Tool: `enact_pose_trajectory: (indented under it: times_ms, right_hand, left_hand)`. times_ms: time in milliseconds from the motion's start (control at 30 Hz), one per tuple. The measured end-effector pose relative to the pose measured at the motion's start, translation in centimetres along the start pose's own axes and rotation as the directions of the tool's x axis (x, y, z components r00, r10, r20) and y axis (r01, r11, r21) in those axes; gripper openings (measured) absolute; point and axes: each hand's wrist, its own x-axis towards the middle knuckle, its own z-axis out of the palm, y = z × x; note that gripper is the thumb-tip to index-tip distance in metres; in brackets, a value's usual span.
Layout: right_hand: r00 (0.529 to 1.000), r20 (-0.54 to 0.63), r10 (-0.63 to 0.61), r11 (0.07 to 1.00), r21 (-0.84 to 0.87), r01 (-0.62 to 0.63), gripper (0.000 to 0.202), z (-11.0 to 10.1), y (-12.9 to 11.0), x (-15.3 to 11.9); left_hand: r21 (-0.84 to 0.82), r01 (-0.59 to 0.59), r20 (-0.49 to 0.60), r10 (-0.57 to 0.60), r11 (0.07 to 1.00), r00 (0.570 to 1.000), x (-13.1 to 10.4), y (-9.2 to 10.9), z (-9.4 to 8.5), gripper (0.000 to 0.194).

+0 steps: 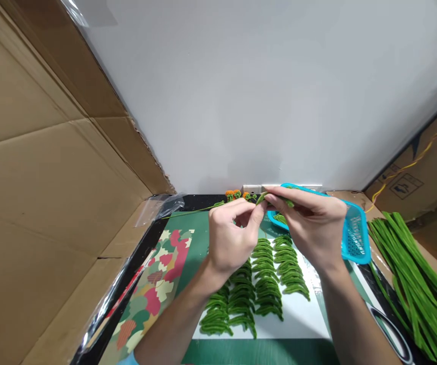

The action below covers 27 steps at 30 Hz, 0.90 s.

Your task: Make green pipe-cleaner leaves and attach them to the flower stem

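Note:
Both hands are raised above the table with their fingertips close together. A fuzzy green pipe cleaner [261,198], bent into a narrow leaf-like shape, is pinched between them. My left hand [233,235] is closed on its near end, and a thin green stem reaches out to the left behind that hand. Fingers of my right hand [313,220] close on the other end, partly covering it. Below, several columns of curved green pipe cleaner pieces [266,276] lie on a white sheet [298,324]. My left forearm hides some of the leftmost column.
A blue plastic basket [356,233] stands behind my right hand. Long green pipe cleaners [416,289] lie in a bundle at right, beside a scissors handle [391,332]. Orange pompom-like flowers [235,193] sit at the back. Cardboard [51,182] walls the left side; a patterned sheet [165,266] covers the mat's left.

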Motion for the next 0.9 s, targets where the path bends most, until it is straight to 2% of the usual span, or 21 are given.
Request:
enact_pose_trajectory:
  times_ms: [100,300,433,533,667,733,800,900]
  right_hand:
    - [0.998,0.009,0.059,0.996,0.068,-0.060,0.017,-0.1,0.0,0.1]
    - [0.989,-0.109,0.102,0.988,0.130,-0.087,0.013,0.0,-0.3,0.1]
    - [0.986,-0.055,0.159,0.975,0.162,-0.149,0.009,-0.9,-0.9,-0.1]
    - [0.987,-0.048,0.154,0.976,0.165,-0.144,0.012,-1.9,-1.5,-1.0]
    - [0.984,-0.151,0.096,0.995,0.029,-0.092,0.018,-3.3,-2.4,-3.4]
    - [0.974,-0.207,0.091,0.994,-0.046,-0.102,0.019,-4.2,-2.6,-4.7]
    - [0.966,-0.242,0.096,0.986,-0.113,-0.126,0.019,-5.4,-2.5,-5.8]
    - [0.980,-0.174,0.098,0.968,-0.211,-0.135,0.016,-7.6,-1.6,-7.8]
  left_hand:
    - [0.034,-0.014,0.000,0.014,0.999,1.000,0.1,0.1,-0.1,0.034]
    - [0.105,-0.153,-0.021,0.156,0.983,0.988,-0.1,-0.1,0.3,0.028]
    - [0.121,-0.252,-0.005,0.254,0.960,0.967,0.0,-0.4,0.2,0.027]
    - [0.052,-0.217,0.014,0.216,0.975,0.976,0.0,0.0,0.2,0.023]
    - [-0.036,-0.144,0.048,0.145,0.989,0.988,-0.7,1.4,0.8,0.023]
    - [-0.049,-0.154,0.095,0.159,0.987,0.983,-1.3,2.0,1.4,0.028]
    - [-0.061,-0.162,0.190,0.171,0.985,0.967,-1.9,2.4,1.9,0.032]
    - [0.021,-0.211,0.360,0.190,0.977,0.913,-3.0,2.3,2.9,0.036]
